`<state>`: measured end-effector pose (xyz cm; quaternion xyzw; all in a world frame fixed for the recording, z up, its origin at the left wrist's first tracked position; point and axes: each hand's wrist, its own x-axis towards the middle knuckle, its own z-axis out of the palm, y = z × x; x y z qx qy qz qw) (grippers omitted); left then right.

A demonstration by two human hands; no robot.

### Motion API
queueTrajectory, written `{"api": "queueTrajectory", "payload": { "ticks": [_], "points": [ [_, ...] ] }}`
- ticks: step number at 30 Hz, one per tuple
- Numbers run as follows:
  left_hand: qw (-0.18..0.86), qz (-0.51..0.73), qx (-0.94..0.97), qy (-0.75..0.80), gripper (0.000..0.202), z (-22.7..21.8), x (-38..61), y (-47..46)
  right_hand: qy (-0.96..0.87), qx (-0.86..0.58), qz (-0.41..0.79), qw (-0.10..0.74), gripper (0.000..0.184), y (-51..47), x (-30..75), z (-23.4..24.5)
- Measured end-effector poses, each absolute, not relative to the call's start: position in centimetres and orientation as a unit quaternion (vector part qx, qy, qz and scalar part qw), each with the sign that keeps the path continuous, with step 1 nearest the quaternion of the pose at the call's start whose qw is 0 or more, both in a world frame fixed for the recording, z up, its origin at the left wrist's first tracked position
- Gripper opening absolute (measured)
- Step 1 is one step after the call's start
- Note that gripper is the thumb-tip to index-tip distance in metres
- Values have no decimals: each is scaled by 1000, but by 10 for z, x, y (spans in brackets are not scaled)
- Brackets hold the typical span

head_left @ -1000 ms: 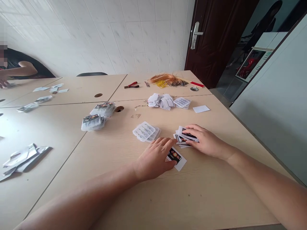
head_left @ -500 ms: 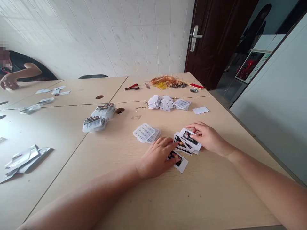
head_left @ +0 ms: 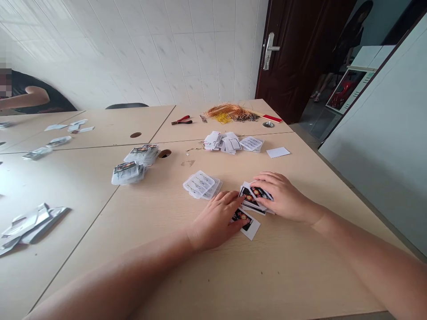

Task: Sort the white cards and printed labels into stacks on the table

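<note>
1. Your left hand (head_left: 216, 221) is down flat on the worktop (head_left: 160, 275), fingers apart and reaching forward, with the fingertips resting on a single black-printed white card (head_left: 241, 216). It isn't clamped; it looks set there to pin that card in place.
2. Your right hand (head_left: 283, 197) is arched over a loose fan of printed cards (head_left: 249, 198), fingers together on top. You can't tell from here whether the thumb pinches underneath. The curve suggests you're corralling the fan so it doesn't spread.
3. Both forearms angle inward, so your hands sit just beside each other, with the single card and the fan almost touching.
4. Just left of your hands lies a stack of clear hook packs (head_left: 199, 184), kept within easy reach.
5. Further out, a pile of white cards (head_left: 213, 141) sits near a blank white card (head_left: 278, 152).
6. Over on the left are bundled printed packs (head_left: 127, 172) and silvery bags (head_left: 30, 227).
7. At the far end, red-handled pliers (head_left: 182, 120) lie beside a tangle of coppery line (head_left: 231, 113).
8. Across the worktop, a co-worker's forearm (head_left: 25, 98) reaches in, well apart from you.
</note>
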<state>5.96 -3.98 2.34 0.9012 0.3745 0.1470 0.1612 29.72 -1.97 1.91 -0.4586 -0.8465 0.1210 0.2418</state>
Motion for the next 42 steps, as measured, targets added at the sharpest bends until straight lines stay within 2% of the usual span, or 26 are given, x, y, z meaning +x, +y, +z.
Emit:
{"api": "queueTrajectory", "payload": {
  "ticks": [7,19,28,32,38,42],
  "points": [
    [164,149,900,375,40,23,60,-40,-838,-477,117,236,20,-14,308,16],
    [169,128,897,387,51,22,59,-39,-844,-476,115,218,34,-17,302,4],
    [192,134,895,379,49,22,57,-38,-855,-450,146,211,43,-18,301,8],
    [211,164,888,374,56,20,57,-38,-847,-447,160,241,40,-17,299,7],
    [268,218,867,360,53,18,58,-35,-805,-456,207,319,26,-16,295,14],
    [314,272,827,379,67,20,59,-38,-732,-494,264,388,21,-22,287,26]
  ]
}}
